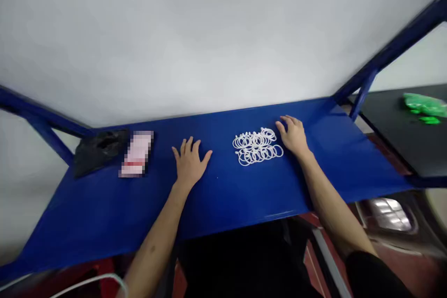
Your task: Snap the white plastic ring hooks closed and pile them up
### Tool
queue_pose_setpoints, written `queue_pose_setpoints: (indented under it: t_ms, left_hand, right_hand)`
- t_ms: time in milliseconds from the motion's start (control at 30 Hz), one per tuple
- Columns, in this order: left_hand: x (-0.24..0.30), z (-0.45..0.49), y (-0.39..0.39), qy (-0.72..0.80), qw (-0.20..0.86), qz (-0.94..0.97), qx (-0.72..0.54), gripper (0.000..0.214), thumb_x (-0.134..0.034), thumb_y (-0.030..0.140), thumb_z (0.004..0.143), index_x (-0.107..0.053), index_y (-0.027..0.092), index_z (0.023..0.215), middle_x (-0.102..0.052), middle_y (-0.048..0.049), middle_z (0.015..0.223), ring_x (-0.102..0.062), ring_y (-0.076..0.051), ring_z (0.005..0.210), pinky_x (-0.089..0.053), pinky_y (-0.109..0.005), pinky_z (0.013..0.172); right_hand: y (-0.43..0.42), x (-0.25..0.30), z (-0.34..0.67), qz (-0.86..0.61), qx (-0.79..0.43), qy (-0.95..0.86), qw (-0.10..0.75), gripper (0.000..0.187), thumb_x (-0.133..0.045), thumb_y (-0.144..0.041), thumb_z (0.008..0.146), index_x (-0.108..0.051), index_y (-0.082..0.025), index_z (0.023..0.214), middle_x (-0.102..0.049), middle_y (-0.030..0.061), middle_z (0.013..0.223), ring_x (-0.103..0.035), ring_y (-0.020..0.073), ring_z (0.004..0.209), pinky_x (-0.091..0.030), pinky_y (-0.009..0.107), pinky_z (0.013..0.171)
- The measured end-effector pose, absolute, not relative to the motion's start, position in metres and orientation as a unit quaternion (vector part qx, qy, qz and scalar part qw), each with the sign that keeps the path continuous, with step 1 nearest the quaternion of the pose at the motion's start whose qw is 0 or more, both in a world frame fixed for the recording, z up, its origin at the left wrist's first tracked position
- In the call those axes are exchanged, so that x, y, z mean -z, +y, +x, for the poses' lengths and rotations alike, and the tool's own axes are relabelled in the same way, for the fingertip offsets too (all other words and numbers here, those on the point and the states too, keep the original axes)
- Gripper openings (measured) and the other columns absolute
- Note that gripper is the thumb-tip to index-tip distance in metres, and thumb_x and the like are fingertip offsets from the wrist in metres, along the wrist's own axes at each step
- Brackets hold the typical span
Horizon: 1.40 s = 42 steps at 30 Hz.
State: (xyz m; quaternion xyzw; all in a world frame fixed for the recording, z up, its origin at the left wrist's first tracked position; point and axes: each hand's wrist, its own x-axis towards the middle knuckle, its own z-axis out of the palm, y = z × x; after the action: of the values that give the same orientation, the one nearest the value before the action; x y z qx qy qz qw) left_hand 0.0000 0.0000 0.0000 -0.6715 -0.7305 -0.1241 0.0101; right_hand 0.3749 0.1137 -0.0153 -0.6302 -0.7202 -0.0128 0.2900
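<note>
In the head view, the only one here, you have both hands palm down over the blue table (223, 200). Your left hand (189, 162) is at the middle of the frame, a little to the left. Its grip is relaxed: the fingers are spread wide, and it holds nothing. Your right hand (294, 138) is right of the middle; its fingers are slightly bent and apart, and this grip also has hold of nothing. Its thumb is just beside the white rings (254, 141), and I see no contact with them.

The rings lie between your two hands, nearer to the right one. They make two rows, an upper and a lower, and in each row the rings overlap one another. At the right end of the upper row, some rings look more bunched. As I judge, the arranging in rows is mostly done, and only this bunched end is perhaps left to make even; whether more is left, I cannot tell.

On the left of the frame lie a dark bag (99, 150) and, next to it, a pale pink item (138, 149), which is too pixelated to recognise. At the right edge, green bags (424, 104) lie on a dark surface (391, 121).
</note>
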Motion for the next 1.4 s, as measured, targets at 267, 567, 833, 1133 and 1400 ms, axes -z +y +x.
queue_pose_setpoints:
  t_ms: [267, 567, 833, 1133, 1400]
  left_hand:
    - [0.004, -0.010, -0.001, -0.728, -0.002, -0.670, 0.146, 0.056, -0.046, 0.055, 0.097, -0.057, 0.016, 0.136, -0.048, -0.0183, 0.152, -0.035, -0.039, 0.146, -0.020, -0.069, 0.118]
    - [0.007, -0.019, -0.001, -0.728, -0.025, -0.669, 0.149, 0.058, -0.047, 0.056, 0.097, -0.056, 0.016, 0.137, -0.047, -0.0176, 0.153, -0.033, -0.037, 0.148, -0.018, -0.068, 0.120]
    - [0.007, -0.019, 0.000, -0.726, -0.021, -0.669, 0.159, 0.057, -0.048, 0.055, 0.096, -0.057, 0.016, 0.136, -0.048, -0.0177, 0.153, -0.034, -0.037, 0.148, -0.018, -0.068, 0.120]
    - [0.008, -0.018, 0.000, -0.726, -0.018, -0.669, 0.158, 0.057, -0.046, 0.056, 0.097, -0.057, 0.017, 0.137, -0.048, -0.0170, 0.153, -0.033, -0.037, 0.147, -0.018, -0.067, 0.120]
    - [0.008, -0.017, -0.001, -0.724, -0.019, -0.672, 0.150, 0.058, -0.046, 0.056, 0.097, -0.056, 0.016, 0.138, -0.047, -0.0174, 0.154, -0.032, -0.037, 0.148, -0.017, -0.067, 0.120]
  right_hand:
    - [0.101, 0.027, 0.372, -0.651, -0.006, -0.719, 0.244, 0.059, -0.039, -0.054, 0.101, -0.064, -0.010, 0.129, -0.055, 0.0241, 0.144, -0.048, 0.0392, 0.137, -0.033, 0.062, 0.112]
    - [0.097, 0.023, 0.363, -0.649, -0.026, -0.715, 0.260, 0.062, -0.033, -0.057, 0.102, -0.066, -0.011, 0.126, -0.056, 0.0248, 0.143, -0.046, 0.0400, 0.138, -0.032, 0.066, 0.113]
    - [0.069, -0.022, 0.323, -0.468, -0.022, -0.835, 0.287, 0.066, -0.045, -0.069, 0.095, -0.057, -0.022, 0.139, -0.049, 0.0115, 0.152, -0.034, 0.0315, 0.148, -0.031, 0.058, 0.119]
    - [0.055, -0.022, 0.287, -0.410, 0.002, -0.904, 0.118, 0.077, -0.041, -0.077, 0.091, -0.047, -0.029, 0.150, -0.044, 0.0071, 0.158, -0.035, 0.0360, 0.148, -0.021, 0.059, 0.123]
    - [0.056, -0.019, 0.289, -0.435, -0.002, -0.891, 0.127, 0.071, -0.042, -0.073, 0.093, -0.049, -0.029, 0.149, -0.047, 0.0071, 0.156, -0.039, 0.0348, 0.145, -0.020, 0.059, 0.123]
